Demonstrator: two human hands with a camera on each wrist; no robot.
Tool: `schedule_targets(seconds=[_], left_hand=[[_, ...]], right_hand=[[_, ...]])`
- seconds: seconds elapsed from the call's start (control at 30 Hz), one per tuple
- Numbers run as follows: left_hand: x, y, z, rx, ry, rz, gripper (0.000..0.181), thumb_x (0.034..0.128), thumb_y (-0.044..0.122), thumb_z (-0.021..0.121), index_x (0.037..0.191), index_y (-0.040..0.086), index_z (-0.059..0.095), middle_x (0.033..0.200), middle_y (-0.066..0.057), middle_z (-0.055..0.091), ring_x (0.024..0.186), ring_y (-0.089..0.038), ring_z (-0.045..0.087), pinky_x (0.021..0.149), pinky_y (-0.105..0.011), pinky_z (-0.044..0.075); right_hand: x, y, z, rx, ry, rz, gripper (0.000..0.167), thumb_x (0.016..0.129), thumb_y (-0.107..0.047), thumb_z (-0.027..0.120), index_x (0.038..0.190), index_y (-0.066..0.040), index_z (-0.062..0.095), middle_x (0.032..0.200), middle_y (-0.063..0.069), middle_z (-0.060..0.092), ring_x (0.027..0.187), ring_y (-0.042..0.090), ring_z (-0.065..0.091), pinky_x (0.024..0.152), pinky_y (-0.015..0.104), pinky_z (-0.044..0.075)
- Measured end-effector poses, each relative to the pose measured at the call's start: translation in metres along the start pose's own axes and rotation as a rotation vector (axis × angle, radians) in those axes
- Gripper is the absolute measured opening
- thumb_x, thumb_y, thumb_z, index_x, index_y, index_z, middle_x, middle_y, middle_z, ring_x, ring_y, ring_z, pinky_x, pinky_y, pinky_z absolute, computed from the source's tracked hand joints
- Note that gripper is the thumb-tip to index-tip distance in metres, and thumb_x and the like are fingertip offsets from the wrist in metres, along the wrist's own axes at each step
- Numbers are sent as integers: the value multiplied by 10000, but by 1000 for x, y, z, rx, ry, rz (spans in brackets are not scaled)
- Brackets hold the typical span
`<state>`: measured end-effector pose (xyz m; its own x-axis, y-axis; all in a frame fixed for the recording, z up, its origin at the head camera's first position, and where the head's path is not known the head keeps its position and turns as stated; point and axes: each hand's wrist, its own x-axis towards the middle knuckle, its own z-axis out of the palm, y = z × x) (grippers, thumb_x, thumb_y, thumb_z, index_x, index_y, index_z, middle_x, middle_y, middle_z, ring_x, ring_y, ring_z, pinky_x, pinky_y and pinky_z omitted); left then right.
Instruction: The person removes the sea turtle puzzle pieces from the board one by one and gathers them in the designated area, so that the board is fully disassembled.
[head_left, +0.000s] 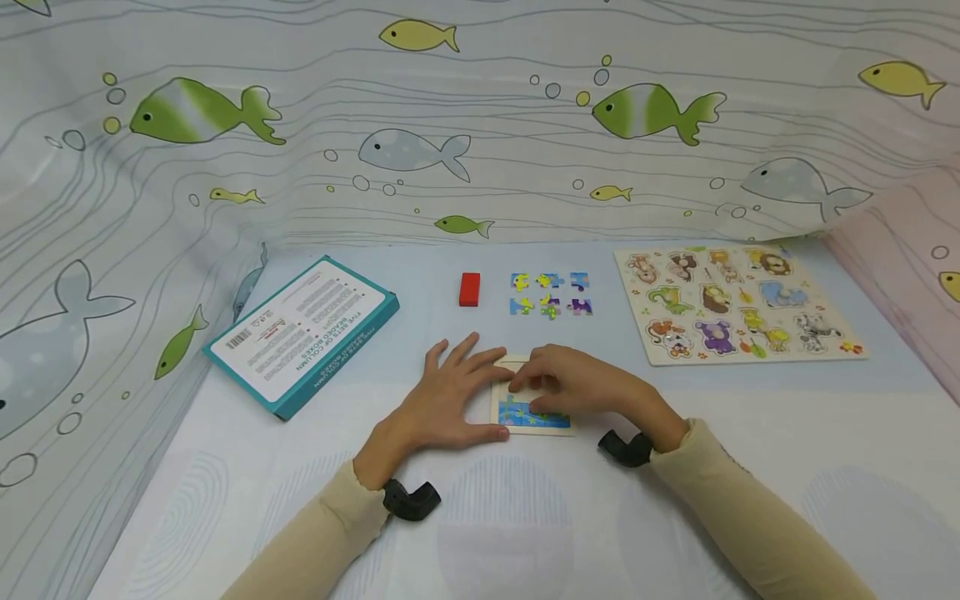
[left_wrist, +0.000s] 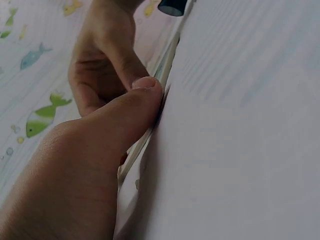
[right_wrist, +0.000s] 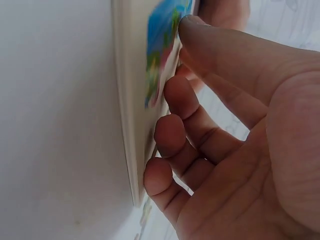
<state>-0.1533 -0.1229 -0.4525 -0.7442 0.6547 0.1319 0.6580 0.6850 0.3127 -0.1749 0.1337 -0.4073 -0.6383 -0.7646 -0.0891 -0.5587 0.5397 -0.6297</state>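
A small pale wooden tray (head_left: 542, 432) lies on the table, with blue puzzle pieces (head_left: 513, 414) along its near side. My left hand (head_left: 442, 404) spreads its fingers at the tray's left side, thumb by the near left corner. Over the tray, my right hand (head_left: 581, 382) has bent fingers, its thumb touching the printed pieces (right_wrist: 162, 30) in the right wrist view. Its thumb and index finger look apart in the head view; a piece between them cannot be made out. In the left wrist view, the left thumb (left_wrist: 145, 92) rests against the tray edge (left_wrist: 132, 159).
Several loose puzzle pieces (head_left: 550, 307) lie in two rows beyond the tray, beside a red block (head_left: 469, 289). A teal-edged box (head_left: 300, 333) is at the left, an animal puzzle board (head_left: 742, 350) at the right. A fish-patterned cloth (head_left: 525, 192) rises behind.
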Motion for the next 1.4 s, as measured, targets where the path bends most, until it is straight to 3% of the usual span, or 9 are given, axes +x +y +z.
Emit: schedule_targets(seconds=[0.4, 0.67, 0.97, 1.4], left_hand=[[1, -1, -1, -10, 26, 14, 735, 786, 733, 687, 1404, 353, 567, 1612, 48, 419, 1573, -353, 204, 1195, -665, 94], [1, -3, -1, -14, 32, 11, 742, 772, 724, 716, 1395, 347, 576, 1608, 52, 422, 1574, -349, 204, 1195, -662, 90], [1, -3, -1, -16, 20, 10, 752, 774, 726, 716, 1403, 342, 570, 1613, 50, 414, 1577, -345, 190, 1196, -664, 80], [0, -1, 0, -24, 15, 3, 780, 768, 718, 726, 1420, 322, 566, 1613, 49, 415, 1576, -347, 198, 1197, -668, 87]], right_hand=[[1, -2, 5, -21, -25, -58, 303, 918, -114, 731, 1216, -172, 730, 955, -4, 617, 840, 138, 503, 764, 263, 434], [3, 0, 7, 4, -15, -83, 276, 911, -62, 714, 1171, -155, 716, 937, -14, 610, 871, 126, 501, 800, 283, 429], [6, -3, 11, 49, 7, -50, 247, 909, -68, 720, 1137, -161, 700, 937, -21, 620, 914, 140, 510, 851, 315, 412], [6, -3, 13, 188, 4, -41, 183, 911, -94, 742, 1044, -158, 634, 949, -14, 616, 893, 174, 538, 796, 278, 442]])
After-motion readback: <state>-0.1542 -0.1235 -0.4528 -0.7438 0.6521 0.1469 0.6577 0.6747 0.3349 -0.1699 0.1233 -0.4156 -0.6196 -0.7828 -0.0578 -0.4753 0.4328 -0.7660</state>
